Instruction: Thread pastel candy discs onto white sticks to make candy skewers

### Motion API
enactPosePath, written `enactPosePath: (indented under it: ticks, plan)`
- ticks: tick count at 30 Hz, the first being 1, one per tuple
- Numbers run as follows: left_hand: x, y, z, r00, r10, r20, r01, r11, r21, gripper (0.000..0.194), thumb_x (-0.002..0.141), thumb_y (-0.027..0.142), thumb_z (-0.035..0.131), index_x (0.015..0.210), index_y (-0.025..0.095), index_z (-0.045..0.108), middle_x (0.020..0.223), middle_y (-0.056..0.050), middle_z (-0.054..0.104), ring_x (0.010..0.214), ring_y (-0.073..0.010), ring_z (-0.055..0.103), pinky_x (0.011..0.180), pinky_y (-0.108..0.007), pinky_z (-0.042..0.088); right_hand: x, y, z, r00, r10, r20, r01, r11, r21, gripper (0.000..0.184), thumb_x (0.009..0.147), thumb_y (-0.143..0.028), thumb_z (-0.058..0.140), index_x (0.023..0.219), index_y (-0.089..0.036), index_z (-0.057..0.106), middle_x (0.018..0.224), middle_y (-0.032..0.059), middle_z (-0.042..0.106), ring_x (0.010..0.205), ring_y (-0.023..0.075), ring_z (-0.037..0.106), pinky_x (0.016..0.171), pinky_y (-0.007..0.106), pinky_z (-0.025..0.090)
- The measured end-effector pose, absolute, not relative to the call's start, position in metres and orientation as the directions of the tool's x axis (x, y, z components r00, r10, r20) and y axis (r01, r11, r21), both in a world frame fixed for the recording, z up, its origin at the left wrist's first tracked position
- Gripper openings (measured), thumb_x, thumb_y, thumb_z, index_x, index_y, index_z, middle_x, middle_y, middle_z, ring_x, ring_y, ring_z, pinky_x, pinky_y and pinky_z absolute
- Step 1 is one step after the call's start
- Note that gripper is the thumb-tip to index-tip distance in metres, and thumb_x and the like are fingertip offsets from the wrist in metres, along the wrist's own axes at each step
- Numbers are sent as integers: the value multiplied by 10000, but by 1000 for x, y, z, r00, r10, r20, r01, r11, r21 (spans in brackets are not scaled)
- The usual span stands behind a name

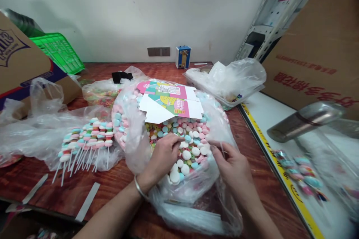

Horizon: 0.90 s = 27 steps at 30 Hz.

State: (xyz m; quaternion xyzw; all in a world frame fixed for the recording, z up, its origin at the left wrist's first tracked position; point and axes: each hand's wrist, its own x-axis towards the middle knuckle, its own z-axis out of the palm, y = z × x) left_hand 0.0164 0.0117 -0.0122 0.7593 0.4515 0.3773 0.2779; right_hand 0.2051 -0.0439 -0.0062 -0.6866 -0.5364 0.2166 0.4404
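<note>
A large clear plastic bag (134, 134) full of round pastel candies (193, 145) lies open in the middle of the wooden table (33, 183). My left hand (164, 157), with a bracelet on the wrist, reaches into the bag, fingers curled among the candies. My right hand (234, 164) pinches something thin and clear at the bag's right edge; I cannot make out what. Flat printed paper cartons (171, 102) rest on the candies at the far side. Left of the bag, a row of candy skewers on white sticks (84, 145) lies on plastic.
Cardboard boxes stand at left (17, 59) and right (316, 52). A green basket (57, 50), another bag of candy rings (101, 95) and a lined tray (224, 82) sit behind. A metal flask (305, 121) and wrapped skewers (297, 173) lie on a white surface at right.
</note>
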Motion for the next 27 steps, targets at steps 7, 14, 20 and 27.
enactPosePath:
  ticks: [7,14,20,27]
  plan:
    - [56,55,-22,457,842,285,659,-536,527,331,784,81,608,1093,195,642,1097,-73,663,1086,-231,556,961,-372,430,189,12,-36,191,950,245,768,11,-640,351,782,-167,526,1105,-210,656,1069,90,612,813,188,572,645,269,378]
    - [48,46,-21,472,853,220,725,-518,454,289,783,100,626,1052,203,605,1033,-71,655,1029,-242,547,891,-373,422,198,19,-48,206,941,268,653,72,-754,247,850,-302,496,1019,-219,656,1043,70,604,938,202,565,786,307,438]
    - [36,35,-14,323,930,175,433,-310,846,155,820,154,610,967,202,628,985,-55,672,970,-211,586,889,-356,438,201,-9,-26,213,970,120,311,49,-949,328,871,-454,535,1074,-205,598,755,-5,595,620,135,540,536,238,439]
    - [25,22,-10,512,845,-154,-323,356,877,309,765,325,738,1018,175,645,933,-39,659,716,-104,614,626,-207,477,194,-35,-20,8,997,-75,-251,-71,-965,278,818,-411,681,1007,-224,602,698,-62,502,490,26,337,435,150,242]
